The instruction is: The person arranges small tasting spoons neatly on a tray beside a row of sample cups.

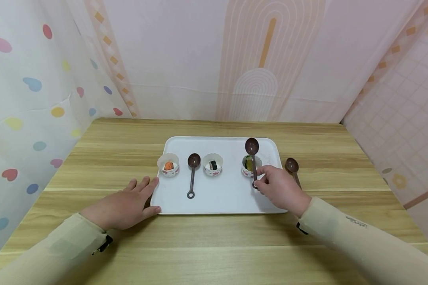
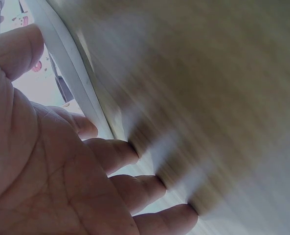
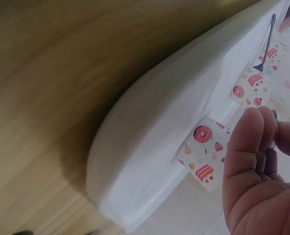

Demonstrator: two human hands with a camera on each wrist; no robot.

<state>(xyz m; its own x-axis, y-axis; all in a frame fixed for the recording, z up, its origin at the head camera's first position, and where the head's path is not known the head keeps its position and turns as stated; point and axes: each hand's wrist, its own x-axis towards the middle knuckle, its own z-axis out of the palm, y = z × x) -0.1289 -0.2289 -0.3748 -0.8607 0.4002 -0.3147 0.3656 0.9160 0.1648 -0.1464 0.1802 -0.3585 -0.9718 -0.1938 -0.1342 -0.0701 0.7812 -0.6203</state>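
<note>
My right hand [image 1: 283, 188] pinches the ring-ended handle of a brown measuring spoon [image 1: 252, 147] between thumb and fingers, its bowl pointing away from me. The spoon passes in front of the right paper cup [image 1: 247, 172], which holds a green and yellow piece. My left hand [image 1: 123, 204] is spread, thumb and fingertips at the left edge of a white tray [image 1: 214, 202]. In the left wrist view its fingers [image 2: 140, 191] are fairly straight beside the rim. A second brown measuring spoon [image 1: 192, 174] lies on the tray between the left and middle cups.
The left paper cup [image 1: 171, 173] holds an orange-topped sushi piece; the middle cup [image 1: 213, 172] holds a dark-wrapped roll. A third brown measuring spoon [image 1: 292, 165] lies right of the tray, partly behind my right hand. Patterned curtains stand behind the wooden table [image 1: 214, 249].
</note>
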